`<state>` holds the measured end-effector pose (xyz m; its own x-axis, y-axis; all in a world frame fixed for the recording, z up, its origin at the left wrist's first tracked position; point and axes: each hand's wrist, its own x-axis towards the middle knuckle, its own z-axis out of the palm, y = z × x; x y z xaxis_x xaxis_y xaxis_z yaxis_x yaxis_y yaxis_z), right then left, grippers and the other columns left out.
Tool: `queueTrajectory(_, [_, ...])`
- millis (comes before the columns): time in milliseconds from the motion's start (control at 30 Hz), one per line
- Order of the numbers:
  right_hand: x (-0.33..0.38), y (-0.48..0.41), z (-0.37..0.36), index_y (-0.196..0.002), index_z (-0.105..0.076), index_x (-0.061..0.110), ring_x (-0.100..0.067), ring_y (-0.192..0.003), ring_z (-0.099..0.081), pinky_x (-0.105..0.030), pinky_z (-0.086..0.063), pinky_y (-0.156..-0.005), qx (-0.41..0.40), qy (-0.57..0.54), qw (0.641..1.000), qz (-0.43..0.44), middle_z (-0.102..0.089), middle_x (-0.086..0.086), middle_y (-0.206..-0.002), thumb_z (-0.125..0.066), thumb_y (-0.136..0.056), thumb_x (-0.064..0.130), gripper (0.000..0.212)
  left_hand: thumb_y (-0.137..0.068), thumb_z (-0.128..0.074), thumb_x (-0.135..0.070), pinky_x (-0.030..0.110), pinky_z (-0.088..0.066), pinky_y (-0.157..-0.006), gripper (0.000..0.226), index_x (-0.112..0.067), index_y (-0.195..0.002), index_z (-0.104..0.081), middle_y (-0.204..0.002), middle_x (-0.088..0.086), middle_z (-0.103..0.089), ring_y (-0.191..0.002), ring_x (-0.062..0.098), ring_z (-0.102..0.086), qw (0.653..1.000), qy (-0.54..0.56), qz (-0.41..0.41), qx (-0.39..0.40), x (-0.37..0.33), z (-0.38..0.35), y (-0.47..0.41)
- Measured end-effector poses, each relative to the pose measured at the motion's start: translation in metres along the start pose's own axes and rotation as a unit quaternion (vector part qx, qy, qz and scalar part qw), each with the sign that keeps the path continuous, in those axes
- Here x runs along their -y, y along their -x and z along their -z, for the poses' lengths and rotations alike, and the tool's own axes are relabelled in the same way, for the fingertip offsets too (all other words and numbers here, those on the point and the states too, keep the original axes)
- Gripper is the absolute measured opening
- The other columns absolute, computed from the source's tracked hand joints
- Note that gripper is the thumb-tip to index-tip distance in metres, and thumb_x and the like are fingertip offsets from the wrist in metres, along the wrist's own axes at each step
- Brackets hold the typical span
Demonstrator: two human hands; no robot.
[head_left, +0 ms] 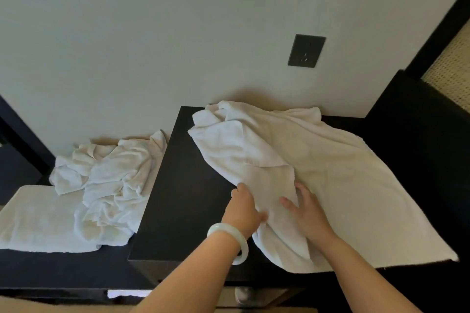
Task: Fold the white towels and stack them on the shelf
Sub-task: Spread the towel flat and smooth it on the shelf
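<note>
A large white towel [318, 173] lies spread and partly bunched on the raised dark tabletop [188, 180]. My left hand [244, 208], with a pale bangle on its wrist, grips the towel's near left fold. My right hand [305, 211] rests flat on the cloth just beside it, fingers apart. On the lower dark shelf [50, 269] to the left sits a crumpled pile of white towels [114, 180], and a flat folded white towel [38, 221] lies in front of it.
A white wall runs behind everything, with a dark socket plate [306, 50] above the towel. Dark furniture [417, 134] rises at the right, with a woven panel [452, 68] beyond it. A shoe [243, 295] shows below the table edge.
</note>
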<state>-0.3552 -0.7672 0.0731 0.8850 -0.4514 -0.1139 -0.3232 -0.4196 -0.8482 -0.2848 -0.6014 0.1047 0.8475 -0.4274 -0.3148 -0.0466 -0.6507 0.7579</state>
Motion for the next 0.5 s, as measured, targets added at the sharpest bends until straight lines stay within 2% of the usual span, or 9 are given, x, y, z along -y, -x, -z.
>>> queueTrajectory(33, [-0.005, -0.004, -0.004, -0.128, -0.055, 0.020, -0.008, -0.119, -0.053, -0.024, -0.042, -0.099, -0.017, 0.035, 0.999, -0.005, -0.055, 0.016, -0.127, -0.071, -0.091, 0.026, 0.041, -0.086, -0.070, -0.019, 0.031, -0.055, -0.076, 0.041, -0.012, -0.112, -0.039, -0.110, 0.003, -0.050, -0.092, 0.020, -0.058, 1.000, 0.001, 0.002, 0.002, -0.001, -0.001, -0.001])
queueTrajectory(67, [-0.009, -0.009, -0.006, -0.117, -0.058, 0.014, -0.011, -0.120, -0.049, -0.026, -0.039, -0.098, -0.038, 0.055, 0.998, -0.017, -0.051, 0.012, -0.127, -0.071, -0.090, 0.021, 0.030, -0.088, -0.065, -0.016, 0.027, -0.056, -0.073, 0.033, -0.014, -0.108, -0.040, -0.104, 0.002, -0.054, -0.086, 0.017, -0.060, 1.000, 0.008, 0.000, 0.001, -0.001, 0.003, 0.000])
queueTrajectory(133, [-0.012, -0.014, -0.007, -0.094, -0.058, 0.016, -0.014, -0.114, -0.053, -0.024, -0.039, -0.086, -0.068, 0.009, 0.997, -0.046, -0.056, 0.008, -0.123, -0.066, -0.093, 0.014, 0.008, -0.088, -0.064, -0.014, 0.014, -0.050, -0.058, 0.023, -0.018, -0.101, -0.045, -0.093, -0.003, -0.057, -0.074, 0.008, -0.060, 0.999, 0.037, -0.004, -0.009, 0.005, 0.014, 0.006])
queueTrajectory(200, [-0.011, -0.017, -0.005, -0.089, -0.056, 0.023, -0.020, -0.101, -0.061, -0.023, -0.040, -0.071, -0.105, -0.052, 0.990, -0.075, -0.064, 0.007, -0.106, -0.061, -0.096, 0.016, 0.011, -0.088, -0.065, -0.013, 0.012, -0.045, -0.050, 0.020, -0.023, -0.095, -0.050, -0.086, -0.001, -0.061, -0.061, 0.009, -0.064, 0.995, 0.079, -0.010, -0.054, 0.014, 0.024, 0.018])
queueTrajectory(267, [-0.006, -0.019, 0.001, -0.091, -0.056, 0.024, -0.023, -0.091, -0.062, -0.027, -0.043, -0.064, -0.151, -0.123, 0.975, -0.111, -0.065, 0.000, -0.094, -0.058, -0.098, 0.022, 0.008, -0.089, -0.065, -0.012, 0.012, -0.045, -0.049, 0.017, -0.023, -0.091, -0.052, -0.082, 0.000, -0.062, -0.057, 0.012, -0.066, 0.992, 0.090, 0.003, -0.083, 0.026, 0.024, 0.036])
queueTrajectory(333, [-0.001, -0.022, 0.010, -0.100, -0.056, 0.019, -0.025, -0.088, -0.061, -0.034, -0.048, -0.069, -0.191, -0.201, 0.947, -0.161, -0.064, -0.008, -0.101, -0.056, -0.099, 0.023, 0.004, -0.091, -0.060, -0.013, 0.016, -0.048, -0.057, 0.012, -0.020, -0.095, -0.051, -0.089, -0.004, -0.056, -0.070, 0.013, -0.063, 0.995, 0.024, 0.025, -0.096, 0.040, 0.015, 0.046])
queueTrajectory(367, [0.001, -0.025, 0.017, -0.107, -0.055, 0.016, -0.026, -0.089, -0.060, -0.036, -0.048, -0.072, -0.203, -0.235, 0.932, -0.184, -0.063, -0.010, -0.105, -0.056, -0.099, 0.022, 0.010, -0.092, -0.057, -0.012, 0.016, -0.046, -0.065, 0.013, -0.020, -0.100, -0.051, -0.096, -0.007, -0.049, -0.081, 0.010, -0.057, 0.993, -0.039, 0.013, -0.115, 0.044, 0.010, 0.047])
queueTrajectory(433, [0.009, -0.029, 0.035, -0.117, -0.054, 0.009, -0.028, -0.091, -0.060, -0.037, -0.049, -0.074, -0.202, -0.287, 0.916, -0.196, -0.062, -0.015, -0.110, -0.055, -0.100, 0.018, 0.019, -0.093, -0.056, -0.014, 0.015, -0.039, -0.078, 0.019, -0.021, -0.110, -0.051, -0.103, -0.010, -0.039, -0.095, 0.007, -0.045, 0.979, -0.093, -0.063, -0.170, 0.042, 0.006, 0.042])
queueTrajectory(500, [0.025, -0.032, 0.052, -0.117, -0.055, 0.007, -0.027, -0.091, -0.063, -0.036, -0.051, -0.071, -0.185, -0.320, 0.914, -0.165, -0.064, -0.016, -0.110, -0.056, -0.100, 0.016, 0.019, -0.096, -0.054, -0.027, 0.015, -0.038, -0.085, 0.022, -0.021, -0.117, -0.051, -0.108, -0.008, -0.041, -0.100, 0.008, -0.042, 0.972, -0.107, -0.141, -0.154, 0.027, 0.001, 0.032])
